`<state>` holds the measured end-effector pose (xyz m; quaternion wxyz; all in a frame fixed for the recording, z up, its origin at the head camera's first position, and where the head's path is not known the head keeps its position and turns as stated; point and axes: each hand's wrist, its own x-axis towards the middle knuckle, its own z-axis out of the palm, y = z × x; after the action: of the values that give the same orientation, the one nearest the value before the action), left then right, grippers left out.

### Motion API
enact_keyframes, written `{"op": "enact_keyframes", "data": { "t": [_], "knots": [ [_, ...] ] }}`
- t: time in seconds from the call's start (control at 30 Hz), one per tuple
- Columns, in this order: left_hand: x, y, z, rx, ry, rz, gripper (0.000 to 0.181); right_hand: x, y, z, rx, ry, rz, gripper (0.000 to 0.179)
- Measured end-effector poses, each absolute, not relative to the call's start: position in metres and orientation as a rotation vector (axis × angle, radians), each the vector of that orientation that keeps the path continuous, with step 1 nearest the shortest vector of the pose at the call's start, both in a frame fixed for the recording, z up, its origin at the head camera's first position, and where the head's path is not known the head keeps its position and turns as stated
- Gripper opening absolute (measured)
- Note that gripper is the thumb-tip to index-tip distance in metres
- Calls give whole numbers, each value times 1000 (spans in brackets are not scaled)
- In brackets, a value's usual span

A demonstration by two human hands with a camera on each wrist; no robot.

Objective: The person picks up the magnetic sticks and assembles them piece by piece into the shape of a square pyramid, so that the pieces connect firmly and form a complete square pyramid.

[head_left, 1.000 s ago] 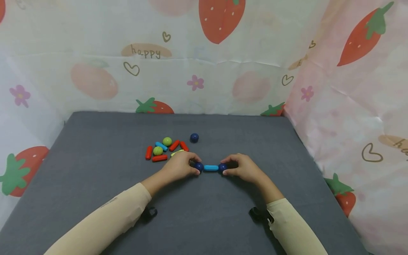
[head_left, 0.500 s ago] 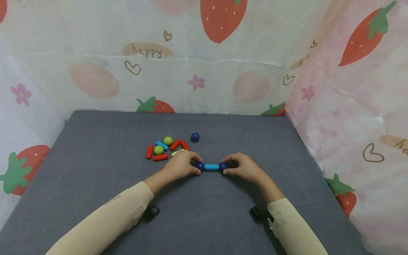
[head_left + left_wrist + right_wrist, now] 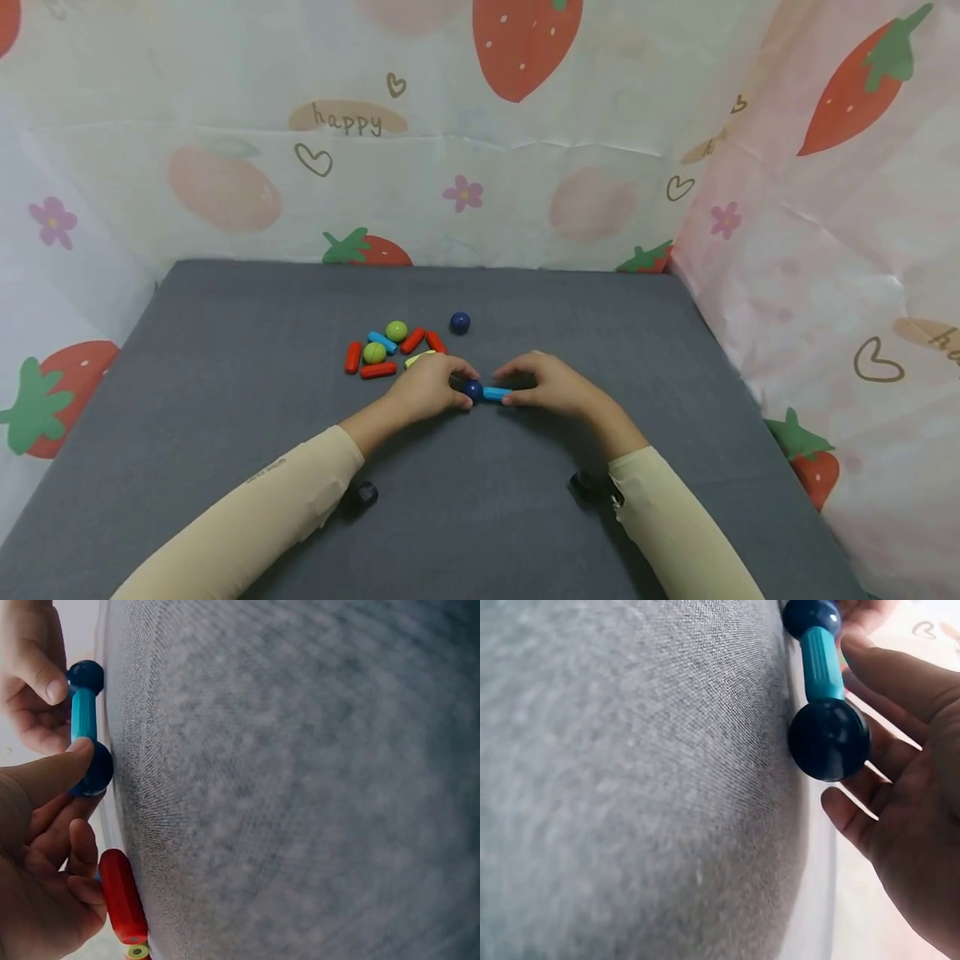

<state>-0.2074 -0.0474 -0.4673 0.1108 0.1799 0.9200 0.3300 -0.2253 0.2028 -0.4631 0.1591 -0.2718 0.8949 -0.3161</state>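
Observation:
A light blue rod (image 3: 495, 393) with a dark blue ball at each end lies on the grey mat (image 3: 225, 333). My left hand (image 3: 459, 388) pinches the left ball (image 3: 472, 389) between thumb (image 3: 52, 769) and fingers. My right hand (image 3: 510, 392) reaches over the rod and pinches it near its right end, which hides the right ball in the head view. In the right wrist view that ball (image 3: 829, 739) shows bare beside my palm, with the rod (image 3: 821, 664) beyond it. In the left wrist view the rod (image 3: 82, 712) runs between both balls.
A cluster of loose pieces lies just left of my left hand: red rods (image 3: 377, 371), green balls (image 3: 373, 352), a blue rod (image 3: 381, 342) and a yellow piece. A lone dark blue ball (image 3: 460, 322) sits behind. Strawberry-print sheets (image 3: 480, 167) wall the mat's back and sides.
My right hand has slid left from the right ball onto the rod, closer to my left hand. The left hand and the piece have stayed in place.

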Motion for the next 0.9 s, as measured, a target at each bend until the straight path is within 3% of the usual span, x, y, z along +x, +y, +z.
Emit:
{"op": "enact_keyframes", "data": {
  "t": [0.63,0.9],
  "knots": [
    [-213,-49,-469,546,2687,988,39,-234,193,-466,-730,2442,-907,19],
    [-212,-68,-456,574,2702,1090,42,-229,194,-470,-594,2447,-1035,22]
  ]
}}
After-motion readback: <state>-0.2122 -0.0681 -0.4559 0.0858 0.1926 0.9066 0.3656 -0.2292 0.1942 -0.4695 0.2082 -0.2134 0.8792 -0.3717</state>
